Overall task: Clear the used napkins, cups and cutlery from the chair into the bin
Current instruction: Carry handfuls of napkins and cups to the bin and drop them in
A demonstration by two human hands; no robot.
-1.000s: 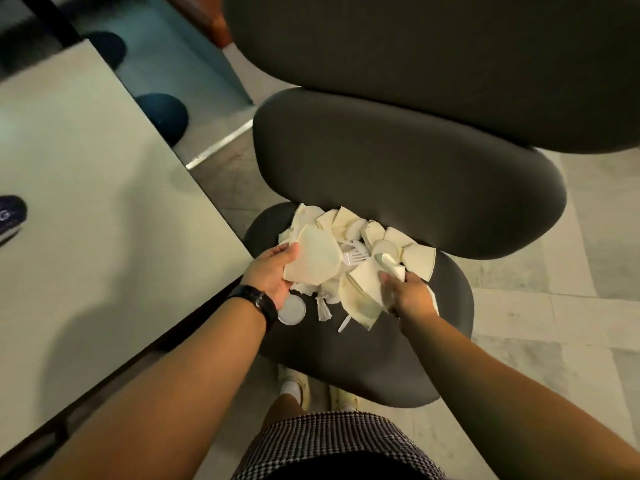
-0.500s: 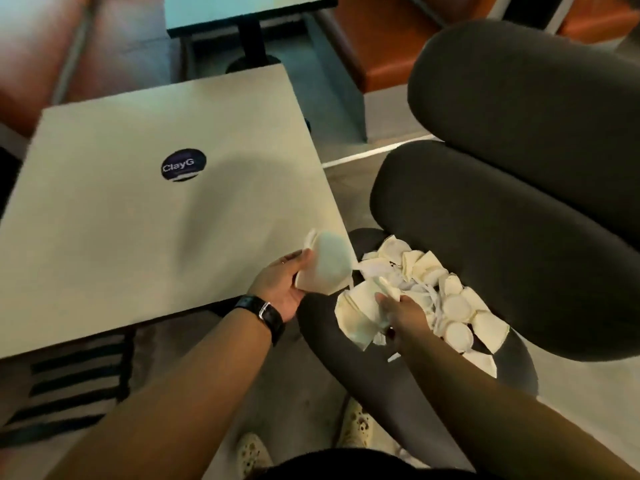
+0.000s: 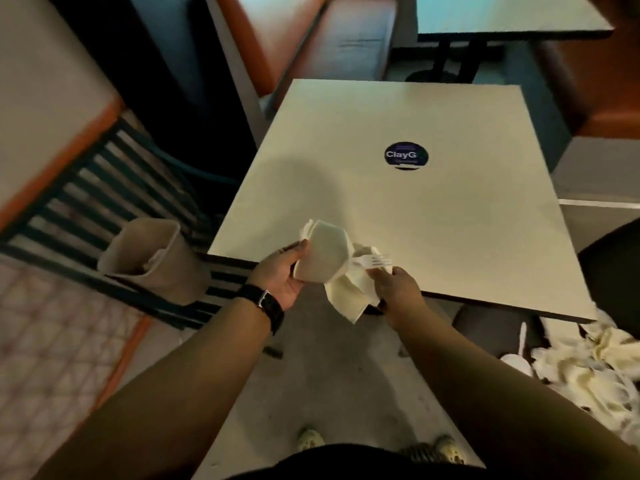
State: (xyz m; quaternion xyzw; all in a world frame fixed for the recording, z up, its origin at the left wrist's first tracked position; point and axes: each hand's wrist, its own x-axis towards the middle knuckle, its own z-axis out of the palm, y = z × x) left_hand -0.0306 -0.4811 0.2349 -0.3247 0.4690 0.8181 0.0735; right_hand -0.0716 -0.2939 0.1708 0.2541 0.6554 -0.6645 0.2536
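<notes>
My left hand grips a flattened cream paper cup over the near edge of the table. My right hand holds a bunch of cream napkins together with a white plastic fork. A tan bin with some white waste inside stands on the floor to the left, about an arm's width from my left hand. At the lower right lies the pile of used napkins, cups and cutlery on the dark chair seat.
A pale square table with a round dark "ClayG" sticker fills the middle. Orange upholstered benches and another table stand behind it. A dark slatted chair stands behind the bin. My shoes show at the bottom.
Both hands have lifted their handfuls off the chair and swung left over the table's edge. My view has turned left, bringing the bin into sight and pushing the chair pile to the right.
</notes>
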